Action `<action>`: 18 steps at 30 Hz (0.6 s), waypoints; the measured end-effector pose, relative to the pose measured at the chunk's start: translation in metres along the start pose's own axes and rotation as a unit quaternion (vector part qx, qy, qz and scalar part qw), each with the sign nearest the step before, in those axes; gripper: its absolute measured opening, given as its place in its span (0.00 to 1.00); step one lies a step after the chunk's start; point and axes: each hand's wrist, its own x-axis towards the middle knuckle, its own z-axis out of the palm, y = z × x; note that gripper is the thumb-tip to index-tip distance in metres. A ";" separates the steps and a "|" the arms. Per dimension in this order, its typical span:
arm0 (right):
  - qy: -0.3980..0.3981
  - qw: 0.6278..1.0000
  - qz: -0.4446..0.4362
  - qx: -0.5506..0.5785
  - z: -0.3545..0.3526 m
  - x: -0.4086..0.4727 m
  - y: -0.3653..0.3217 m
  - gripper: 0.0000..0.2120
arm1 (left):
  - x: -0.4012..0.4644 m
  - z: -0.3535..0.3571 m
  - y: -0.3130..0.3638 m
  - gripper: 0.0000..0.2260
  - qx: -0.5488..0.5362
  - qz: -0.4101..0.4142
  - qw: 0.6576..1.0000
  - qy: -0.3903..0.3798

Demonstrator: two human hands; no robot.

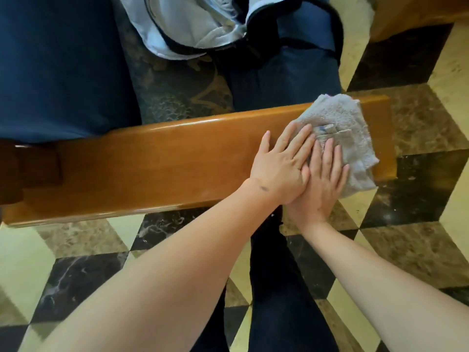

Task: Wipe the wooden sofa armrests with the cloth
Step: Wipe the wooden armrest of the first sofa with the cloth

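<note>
Grey cloth (335,138) bunched near front end of wooden armrest (157,163). Left hand (279,165) overlapping right hand (321,184), fingers flat, close together, pressing cloth down. Wiping seemingly midway; a second armrest (416,13) probably left.

I see the armrest (157,163) in a glossy honey-orange wood, darker brown at its left end. The cloth (337,125) on it is pale grey terry with a small tag marked in blue. Beyond it, the sofa cushion (55,67) is plain navy, and the seat fabric (177,90) between cushions is dark olive with a tan leafy pattern. A white garment (182,24) with black edging lies there. The floor (416,252) is a diamond check of cream, black and mottled brown marble.
</note>
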 end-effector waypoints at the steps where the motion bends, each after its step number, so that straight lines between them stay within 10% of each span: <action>1: 0.002 1.000 -0.023 0.005 0.004 -0.008 -0.016 0.34 | -0.016 0.002 -0.017 0.27 -0.009 -0.017 1.000 0.009; 11: -0.103 0.943 -0.305 0.089 0.016 -0.108 -0.213 0.27 | -0.224 0.046 -0.173 0.28 -0.115 -0.313 0.943 0.026; 15: -0.211 0.862 -0.451 0.098 0.003 -0.144 -0.293 0.26 | -0.304 0.060 -0.213 0.26 -0.258 -0.436 0.860 0.057; 18: -0.357 0.818 -0.435 0.113 -0.019 -0.174 -0.340 0.17 | -0.351 0.047 -0.228 0.23 -0.453 -0.491 0.727 0.157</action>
